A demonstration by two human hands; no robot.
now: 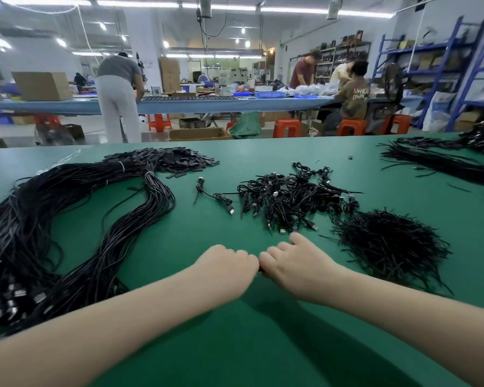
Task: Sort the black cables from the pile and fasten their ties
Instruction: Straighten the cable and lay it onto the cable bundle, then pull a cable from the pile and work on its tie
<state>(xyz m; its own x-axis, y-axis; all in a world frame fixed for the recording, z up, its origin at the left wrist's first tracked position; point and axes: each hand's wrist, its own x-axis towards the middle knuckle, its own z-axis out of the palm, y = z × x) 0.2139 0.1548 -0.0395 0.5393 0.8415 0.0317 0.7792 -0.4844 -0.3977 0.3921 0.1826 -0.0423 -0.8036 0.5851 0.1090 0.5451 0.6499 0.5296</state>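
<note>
My left hand [225,268] and my right hand [294,261] meet knuckle to knuckle on the green table [207,227], fingers curled under. A small dark piece [260,271] shows between them; what it is stays mostly hidden. Just beyond lies a pile of short coiled black cables [291,199] with USB plugs. One loose coiled cable [221,198] lies to its left. A heap of black ties [389,241] sits right of my right hand. A large bundle of long black cables [53,219] fills the left side.
A heap of flat black pieces [173,160] lies at the far left-centre. More long black cables [444,160] spread at the far right. Beyond the table, people work at a blue bench [193,104] with orange stools and boxes.
</note>
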